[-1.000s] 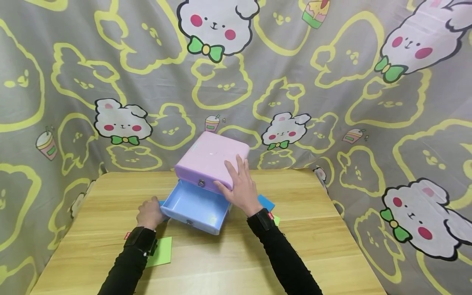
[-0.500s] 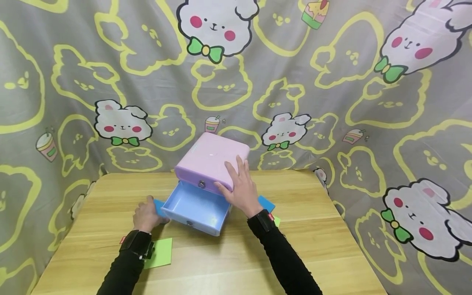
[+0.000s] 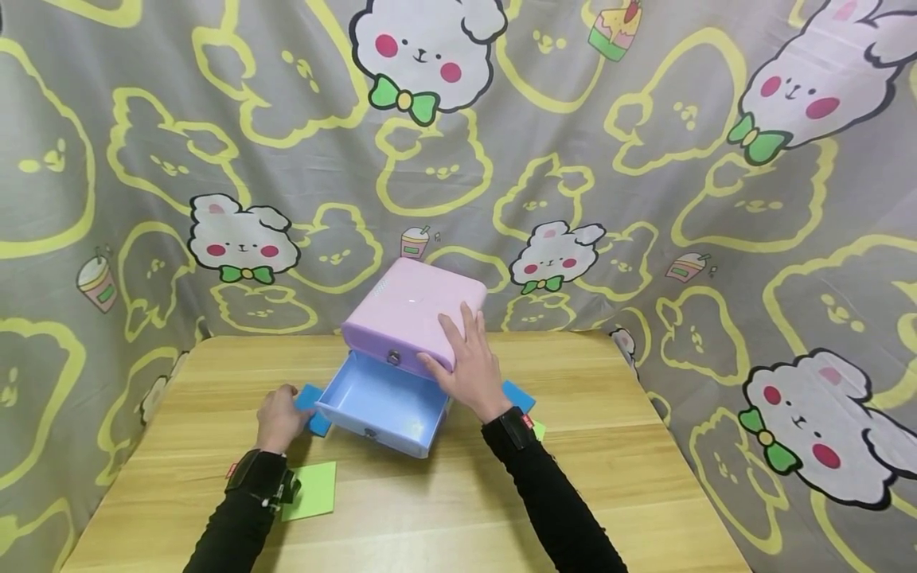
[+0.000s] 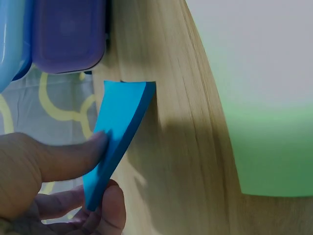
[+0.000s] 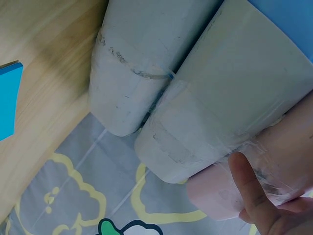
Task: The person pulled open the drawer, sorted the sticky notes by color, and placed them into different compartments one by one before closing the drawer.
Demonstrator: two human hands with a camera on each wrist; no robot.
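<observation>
The blue pad [image 4: 120, 110] is just left of the pulled-out drawer [image 3: 380, 402], by its front corner — pinched between thumb and fingers of the left hand [image 3: 278, 422]. Over the last second that hand has moved left, so more of the pad shows past the drawer. Reads as pad secured, coming clear; can't tell if it touches the tabletop [image 3: 609, 477]. Right hand [image 3: 469, 370] hasn't shifted — fingers spread on the lilac box [image 3: 415, 310], not gripping, probably steadying it. Green sheet [image 3: 311, 489] lies by the left wrist; another blue piece [image 3: 517, 396] lies right of the box.
</observation>
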